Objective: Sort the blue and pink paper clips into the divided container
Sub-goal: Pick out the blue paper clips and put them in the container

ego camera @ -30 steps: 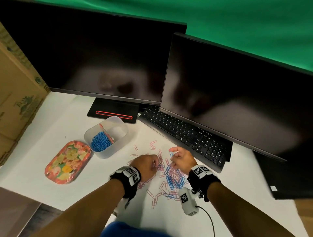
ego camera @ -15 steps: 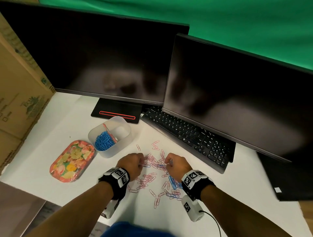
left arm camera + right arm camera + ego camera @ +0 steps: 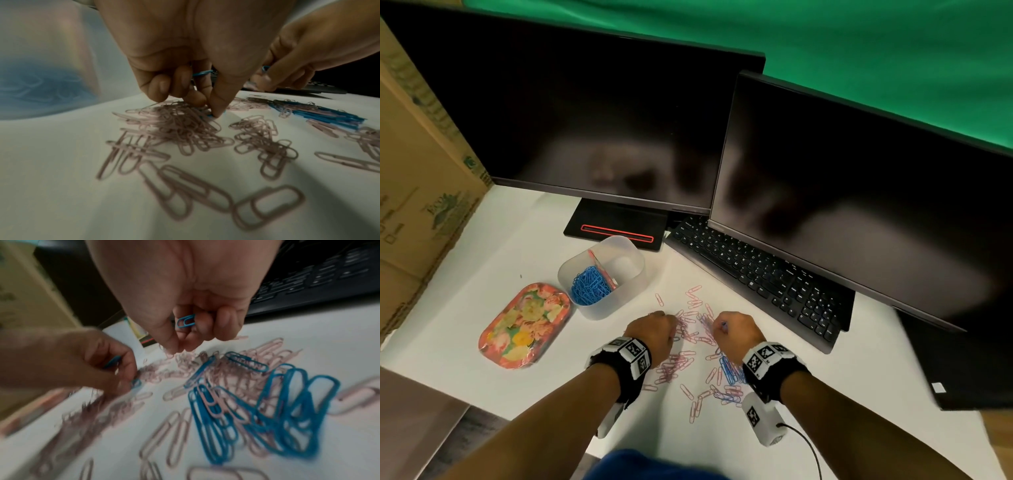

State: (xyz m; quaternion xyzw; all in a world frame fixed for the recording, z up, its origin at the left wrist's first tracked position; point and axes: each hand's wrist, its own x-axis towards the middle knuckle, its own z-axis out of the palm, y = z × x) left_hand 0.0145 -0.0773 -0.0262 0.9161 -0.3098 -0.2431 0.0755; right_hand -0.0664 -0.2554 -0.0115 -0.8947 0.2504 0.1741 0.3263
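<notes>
Pink paper clips (image 3: 688, 332) and blue paper clips (image 3: 727, 371) lie scattered on the white table. My left hand (image 3: 654, 330) is over the pink heap (image 3: 179, 128). It grips a blue clip (image 3: 202, 73) in its curled fingers, and one fingertip (image 3: 216, 113) presses a blue clip on the table. My right hand (image 3: 736, 330) hovers close by on the right, its fingers curled round another blue clip (image 3: 186, 321). The translucent divided container (image 3: 631, 274) stands back left of the hands, with blue clips (image 3: 589, 286) in its left compartment.
A black keyboard (image 3: 756, 274) lies right of the clips under two dark monitors; a monitor base (image 3: 616, 229) sits behind the container. A floral tin (image 3: 524, 325) lies left of the container, with a cardboard box (image 3: 421, 171) at the far left. A white cabled device (image 3: 765, 421) rests near my right wrist.
My left hand has drawn a little to the left, away from the right one. The right hand's outstretched finger has curled in, and that hand has sunk toward the clips.
</notes>
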